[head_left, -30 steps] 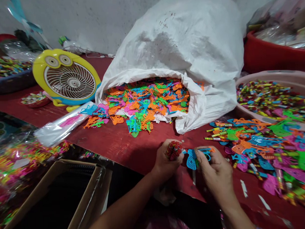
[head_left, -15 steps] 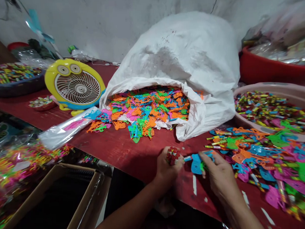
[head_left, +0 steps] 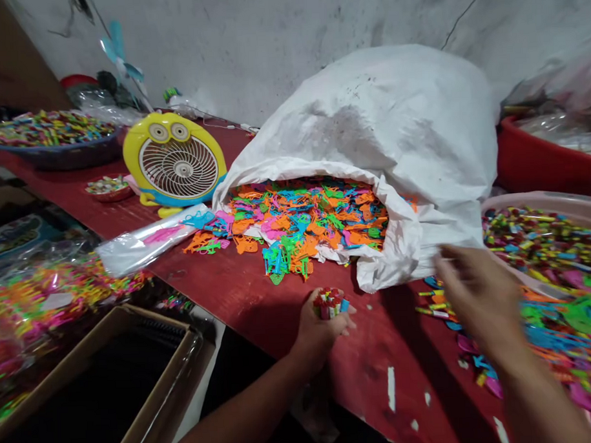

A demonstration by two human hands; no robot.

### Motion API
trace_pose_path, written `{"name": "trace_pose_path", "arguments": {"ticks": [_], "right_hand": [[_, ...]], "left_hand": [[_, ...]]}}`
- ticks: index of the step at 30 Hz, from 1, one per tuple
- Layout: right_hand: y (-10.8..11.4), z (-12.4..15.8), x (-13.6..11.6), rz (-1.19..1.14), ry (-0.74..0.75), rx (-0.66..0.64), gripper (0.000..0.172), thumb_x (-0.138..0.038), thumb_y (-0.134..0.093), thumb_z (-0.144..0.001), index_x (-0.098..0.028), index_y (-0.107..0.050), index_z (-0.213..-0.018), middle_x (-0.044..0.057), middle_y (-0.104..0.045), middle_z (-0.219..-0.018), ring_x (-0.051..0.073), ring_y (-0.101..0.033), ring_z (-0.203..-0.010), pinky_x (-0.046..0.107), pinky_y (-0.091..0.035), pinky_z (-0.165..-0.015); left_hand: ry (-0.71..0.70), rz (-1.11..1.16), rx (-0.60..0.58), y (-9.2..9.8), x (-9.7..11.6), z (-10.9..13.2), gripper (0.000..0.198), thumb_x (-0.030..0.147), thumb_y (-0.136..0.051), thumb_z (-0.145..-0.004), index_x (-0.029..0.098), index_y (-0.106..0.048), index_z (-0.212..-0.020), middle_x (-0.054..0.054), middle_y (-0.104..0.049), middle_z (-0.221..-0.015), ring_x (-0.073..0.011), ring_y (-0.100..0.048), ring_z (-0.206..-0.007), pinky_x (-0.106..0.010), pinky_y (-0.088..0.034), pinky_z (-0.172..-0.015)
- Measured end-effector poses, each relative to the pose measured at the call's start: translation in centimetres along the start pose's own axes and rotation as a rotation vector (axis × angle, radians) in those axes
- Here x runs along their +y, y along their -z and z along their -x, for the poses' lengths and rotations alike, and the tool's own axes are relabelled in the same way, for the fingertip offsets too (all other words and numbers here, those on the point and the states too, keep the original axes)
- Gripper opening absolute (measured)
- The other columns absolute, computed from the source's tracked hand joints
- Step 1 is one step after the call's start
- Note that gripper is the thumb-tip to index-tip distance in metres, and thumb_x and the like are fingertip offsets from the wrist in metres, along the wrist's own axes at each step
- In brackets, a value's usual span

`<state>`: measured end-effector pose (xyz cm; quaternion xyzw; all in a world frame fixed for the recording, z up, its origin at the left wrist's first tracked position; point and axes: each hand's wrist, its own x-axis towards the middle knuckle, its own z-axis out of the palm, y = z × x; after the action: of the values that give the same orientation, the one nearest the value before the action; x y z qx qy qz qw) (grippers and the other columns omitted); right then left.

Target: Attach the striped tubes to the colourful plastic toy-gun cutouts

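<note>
My left hand [head_left: 309, 331] is closed round a bundle of small coloured tubes [head_left: 330, 303]. Their ends, mostly red and one blue, stick up out of the fist above the red table edge. Over on the right, my right hand [head_left: 482, 299] hangs above a pile of flat plastic toy pieces and tubes [head_left: 561, 328], its fingertips smeared by motion. Whether it holds anything is hidden. Between the hands and the wall lies a large white sack [head_left: 383, 115], its mouth spilling bright plastic pieces [head_left: 305, 221].
A yellow fan [head_left: 182, 164] stands left of the sack, beside a clear plastic packet [head_left: 141, 246]. Tubes fill a pink basin [head_left: 532, 203] at right and a dark basin [head_left: 55, 154] at far left. An open cardboard box [head_left: 131, 389] sits below the table's left edge.
My right hand has moved away from my left, up and right over the pile. The blue plastic piece between the hands is gone from there. The view has shifted slightly.
</note>
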<state>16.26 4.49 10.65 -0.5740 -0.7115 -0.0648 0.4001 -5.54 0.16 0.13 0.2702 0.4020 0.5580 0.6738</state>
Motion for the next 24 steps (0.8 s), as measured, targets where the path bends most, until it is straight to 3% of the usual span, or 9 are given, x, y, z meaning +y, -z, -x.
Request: {"name": "trace_pose_path", "arguments": {"ticks": [3,5,7,9,12,14,17,21,24], "right_hand": [[-8.0,-1.4,-4.1,0.035,0.128,-0.203,0.024,-0.036,-0.054,-0.092,-0.018,-0.068,-0.098,0.012,-0.069,-0.096,0.026,-0.062,-0.093,0.040,-0.048,-0.082],[-12.1,-2.6,-5.7,0.090,0.140,-0.285,0.022,-0.033,-0.058,-0.091,-0.014,-0.069,-0.092,0.013,-0.068,-0.093,0.027,-0.061,-0.098,0.043,-0.046,-0.087],[-14.7,-3.6,-6.3,0.128,0.125,-0.321,0.024,-0.034,-0.061,-0.091,-0.012,-0.068,-0.098,0.012,-0.067,-0.099,0.026,-0.061,-0.101,0.045,-0.047,-0.089],[-15.9,-4.1,-6.2,0.140,0.104,-0.332,0.030,-0.036,-0.061,-0.093,-0.013,-0.063,-0.113,0.010,-0.064,-0.113,0.023,-0.062,-0.102,0.044,-0.051,-0.089],[-15.7,-3.9,-5.5,0.122,0.074,-0.323,0.031,-0.036,-0.059,-0.095,-0.015,-0.061,-0.118,0.008,-0.063,-0.116,0.020,-0.063,-0.099,0.041,-0.054,-0.086],[-14.7,-3.2,-5.0,0.085,0.041,-0.294,0.023,-0.033,-0.057,-0.094,-0.012,-0.066,-0.099,0.009,-0.066,-0.099,0.021,-0.063,-0.093,0.040,-0.051,-0.084],[-12.4,-1.0,-4.2,-0.014,-0.044,-0.227,0.025,-0.031,-0.051,-0.091,-0.014,-0.067,-0.083,0.007,-0.066,-0.078,0.021,-0.061,-0.079,0.034,-0.048,-0.075],[-9.4,4.0,-4.0,-0.151,-0.192,-0.188,0.031,-0.041,-0.048,-0.090,-0.016,-0.066,-0.085,0.002,-0.061,-0.064,0.016,-0.055,-0.057,0.026,-0.043,-0.054],[-7.8,7.5,-4.9,-0.349,-0.372,-0.203,0.038,-0.044,-0.059,-0.085,-0.016,-0.065,-0.110,0.003,-0.065,-0.075,0.016,-0.058,-0.062,0.027,-0.046,-0.056]], "left_hand": [[-0.004,-0.011,-0.012,0.0,0.0,0.0,0.038,0.010,-0.061,-0.058,0.012,-0.055,-0.095,-0.005,-0.072,-0.076,-0.0119,-0.062,-0.053,-0.019,-0.044,-0.046],[-0.025,-0.006,-0.022,0.1,0.1,0.0,0.036,0.009,-0.059,-0.058,0.013,-0.055,-0.094,-0.005,-0.072,-0.075,-0.0105,-0.061,-0.052,-0.018,-0.043,-0.046],[-0.053,-0.008,-0.016,0.2,0.1,-0.1,0.033,0.009,-0.059,-0.059,0.013,-0.054,-0.092,-0.004,-0.072,-0.074,-0.0094,-0.059,-0.050,-0.018,-0.043,-0.046],[-0.070,-0.018,0.008,0.2,0.0,-0.3,0.030,0.008,-0.059,-0.060,0.014,-0.054,-0.089,-0.004,-0.072,-0.074,-0.0091,-0.059,-0.050,-0.018,-0.044,-0.046],[-0.054,-0.043,0.050,0.1,-0.2,-0.7,0.028,0.008,-0.061,-0.060,0.015,-0.053,-0.086,-0.004,-0.072,-0.072,-0.0108,-0.061,-0.050,-0.019,-0.045,-0.045],[-0.035,-0.057,0.071,0.1,-0.2,-0.9,0.027,0.007,-0.062,-0.060,0.015,-0.054,-0.085,-0.003,-0.072,-0.071,-0.0112,-0.061,-0.049,-0.019,-0.045,-0.044],[-0.032,-0.056,0.100,0.1,0.0,-1.0,0.025,0.007,-0.063,-0.061,0.014,-0.054,-0.083,-0.004,-0.071,-0.069,-0.0104,-0.059,-0.047,-0.019,-0.044,-0.043],[-0.071,0.003,0.166,0.3,0.1,-0.8,0.026,0.011,-0.067,-0.062,0.015,-0.054,-0.083,-0.001,-0.068,-0.064,-0.0101,-0.058,-0.046,-0.020,-0.045,-0.044],[-0.111,-0.001,0.164,0.3,-0.1,-0.4,0.025,0.013,-0.068,-0.063,0.016,-0.053,-0.083,0.003,-0.063,-0.057,-0.0097,-0.056,-0.046,-0.020,-0.046,-0.047]]}}
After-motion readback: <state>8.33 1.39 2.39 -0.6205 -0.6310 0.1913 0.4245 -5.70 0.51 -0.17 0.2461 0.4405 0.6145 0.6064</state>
